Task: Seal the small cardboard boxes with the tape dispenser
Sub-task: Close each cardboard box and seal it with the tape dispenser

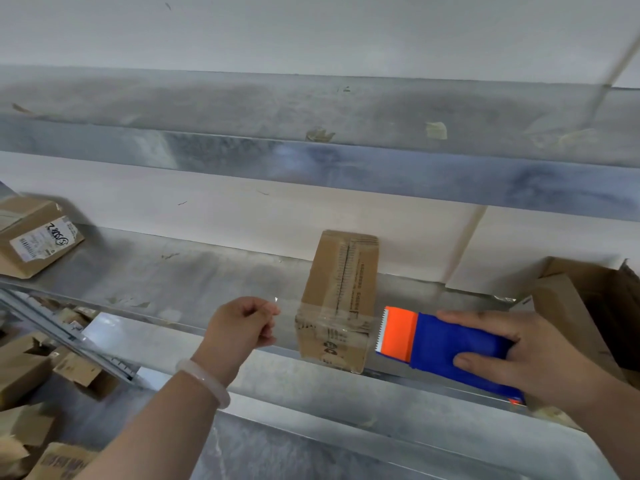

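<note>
Head view, left to right. A labelled carton (36,237) lies at the far left of the metal shelf (173,271). The left hand (239,327), its grip pinched on the free end of the clear tape (334,320), sits just left of the small cardboard box (341,271). This box stands near the shelf's front edge with its long axis running away from the person toward the wall. The tape crosses that axis as a band over the box's near end. Just right of the box lies the tape dispenser (446,344), its serrated blade (381,336) facing the box's right side; whether blade and cardboard touch cannot be told. The right hand (519,355) holds the dispenser body, fingers curled over it and thumb beneath. An open carton (595,306) stands at the far right. Judgement: the box sits between the two hands on one taut left-right line, so the coming cut probably turns on the blade tipping against the tape at the box's right side.
</note>
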`<state>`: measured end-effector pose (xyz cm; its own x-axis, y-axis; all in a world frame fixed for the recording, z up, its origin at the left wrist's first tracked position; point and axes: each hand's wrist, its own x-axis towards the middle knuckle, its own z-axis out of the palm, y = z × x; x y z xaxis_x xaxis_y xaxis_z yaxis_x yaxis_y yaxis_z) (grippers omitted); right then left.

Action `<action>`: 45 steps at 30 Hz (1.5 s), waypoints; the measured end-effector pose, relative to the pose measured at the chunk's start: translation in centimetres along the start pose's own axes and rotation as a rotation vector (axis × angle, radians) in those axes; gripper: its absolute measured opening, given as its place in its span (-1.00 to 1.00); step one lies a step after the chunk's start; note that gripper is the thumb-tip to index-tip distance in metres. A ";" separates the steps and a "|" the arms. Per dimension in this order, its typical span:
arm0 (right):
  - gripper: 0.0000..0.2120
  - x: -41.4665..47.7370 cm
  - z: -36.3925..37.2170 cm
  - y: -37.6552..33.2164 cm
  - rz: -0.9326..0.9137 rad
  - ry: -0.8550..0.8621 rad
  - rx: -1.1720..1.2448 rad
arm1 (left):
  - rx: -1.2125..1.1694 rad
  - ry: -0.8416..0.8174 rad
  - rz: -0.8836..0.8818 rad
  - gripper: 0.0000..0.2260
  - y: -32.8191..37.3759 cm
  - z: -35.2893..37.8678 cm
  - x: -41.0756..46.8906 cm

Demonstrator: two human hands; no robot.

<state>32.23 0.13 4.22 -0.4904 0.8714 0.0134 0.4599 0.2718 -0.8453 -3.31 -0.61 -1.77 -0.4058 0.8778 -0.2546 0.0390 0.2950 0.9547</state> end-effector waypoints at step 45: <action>-0.54 2.0 -0.9 2.4 0.187 -0.126 0.058 | 0.643 -0.130 1.044 -0.83 -3.5 7.3 1.0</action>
<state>33.05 2.89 2.66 -0.4911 0.8453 -0.2105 0.5099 0.0831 -0.8562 2.75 2.00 -6.53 0.1823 0.8240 0.5364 0.7467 -0.4710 0.4698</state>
